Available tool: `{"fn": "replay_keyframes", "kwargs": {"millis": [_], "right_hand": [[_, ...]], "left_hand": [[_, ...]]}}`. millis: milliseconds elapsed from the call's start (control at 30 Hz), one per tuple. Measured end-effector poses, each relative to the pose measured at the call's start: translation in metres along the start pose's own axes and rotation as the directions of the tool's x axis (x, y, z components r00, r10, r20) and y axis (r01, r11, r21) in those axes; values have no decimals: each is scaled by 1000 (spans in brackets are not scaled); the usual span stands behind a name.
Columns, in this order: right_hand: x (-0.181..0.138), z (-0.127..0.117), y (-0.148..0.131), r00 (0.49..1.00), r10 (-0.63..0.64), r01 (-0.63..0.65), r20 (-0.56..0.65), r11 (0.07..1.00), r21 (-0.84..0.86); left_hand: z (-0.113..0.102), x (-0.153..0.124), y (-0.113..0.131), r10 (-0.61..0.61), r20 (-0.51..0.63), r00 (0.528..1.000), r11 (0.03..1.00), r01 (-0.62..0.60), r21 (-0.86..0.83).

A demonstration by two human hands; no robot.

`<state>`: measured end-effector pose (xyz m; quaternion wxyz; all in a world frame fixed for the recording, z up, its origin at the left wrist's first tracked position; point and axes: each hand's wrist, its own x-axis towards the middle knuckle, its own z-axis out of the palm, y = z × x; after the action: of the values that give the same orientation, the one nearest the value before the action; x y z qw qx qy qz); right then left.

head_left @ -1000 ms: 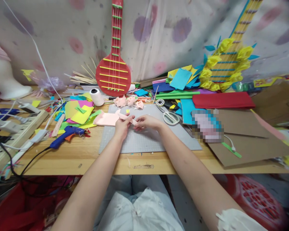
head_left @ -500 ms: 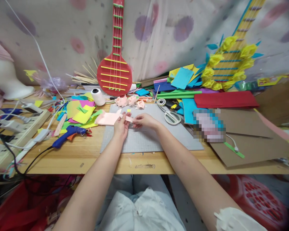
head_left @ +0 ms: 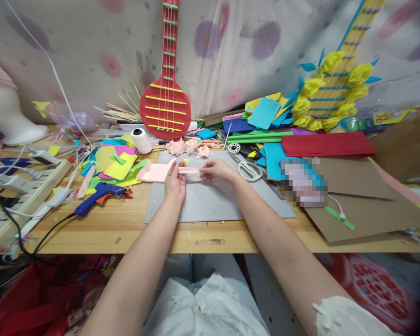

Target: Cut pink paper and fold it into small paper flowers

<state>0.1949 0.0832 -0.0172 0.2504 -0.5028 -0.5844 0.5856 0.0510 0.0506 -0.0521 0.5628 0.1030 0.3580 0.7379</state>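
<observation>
Over the far half of the flat grey rectangular cutting mat (head_left: 210, 200), the left hand (head_left: 175, 184) pinches one end of a narrow pale pink papery strip (head_left: 191, 171), while the right hand (head_left: 215, 170) grips the other end between thumb and fingers. A second ago the hands were nearly together with the strip bent between them; now the right hand has moved away and a longer stretch runs straight across, so I'd judge it's being drawn out flat. The layered pale pink paper sheets (head_left: 156, 172) lie over the mat's far left corner, right by the left hand; I can't tell if they touch. Three crumpled pale pink paper flowers (head_left: 191, 146) sit along the mat's far edge, just as before.
</observation>
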Motion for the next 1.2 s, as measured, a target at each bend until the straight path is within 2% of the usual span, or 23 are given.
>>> {"fn": "replay_keyframes", "kwargs": {"millis": [167, 300, 500, 633, 700, 733, 767, 800, 833, 900, 933, 967, 1000, 1033, 1100, 1200], "right_hand": [[18, -9, 6, 999, 40, -41, 18, 999, 29], [36, -16, 15, 995, 101, -99, -26, 992, 72], [45, -16, 7, 985, 170, -170, -20, 985, -17], [50, -16, 2, 981, 173, -183, -84, 973, -144], [54, -16, 4, 980, 145, -171, -135, 965, -201], [57, -16, 6, 979, 127, -161, -161, 962, -222], [60, -16, 8, 976, 109, -153, -188, 959, -238], [62, -16, 10, 972, 92, -146, -217, 957, -250], [63, -17, 13, 964, 73, -141, -254, 955, -259], [64, -17, 18, 927, 40, -155, -374, 946, -283], [63, -18, 21, 891, 25, -178, -454, 938, -299], [61, -18, 23, 845, 7, -205, -534, 927, -313], [57, -18, 26, 801, -16, -226, -599, 918, -326], [54, -18, 29, 766, -44, -230, -642, 913, -336], [44, -15, 35, 746, -100, -183, -658, 920, -347], [28, -8, 44, 788, -160, -66, -594, 938, -340]], "left_hand": [[-1, 1, 1, -1, -8, 1000, 999, 1, -42], [-6, 5, 0, 16, 29, 999, 996, -13, -87], [-6, 1, 1, -23, 74, 997, 999, 25, -29], [0, 1, 21, -140, 5, 990, 990, 140, 28], [0, 7, 37, -114, -15, 993, 982, 115, 151], [-2, 11, 46, -53, 7, 999, 967, 49, 250], [-5, 15, 55, 7, 54, 999, 922, -27, 386], [-9, 19, 63, 78, 83, 993, 828, -111, 549], [-15, 23, 71, 123, 146, 982, 673, -190, 715], [-27, 30, 84, 158, 290, 944, 253, -323, 912], [-33, 33, 88, 109, 369, 923, 32, -374, 927], [-39, 36, 92, 66, 418, 906, -138, -407, 903], [-44, 39, 93, 22, 459, 888, -255, -439, 862], [-48, 41, 94, -14, 490, 872, -332, -466, 820], [-54, 46, 93, -50, 512, 857, -401, -487, 776], [-55, 50, 90, -70, 510, 857, -436, -486, 757]]}}
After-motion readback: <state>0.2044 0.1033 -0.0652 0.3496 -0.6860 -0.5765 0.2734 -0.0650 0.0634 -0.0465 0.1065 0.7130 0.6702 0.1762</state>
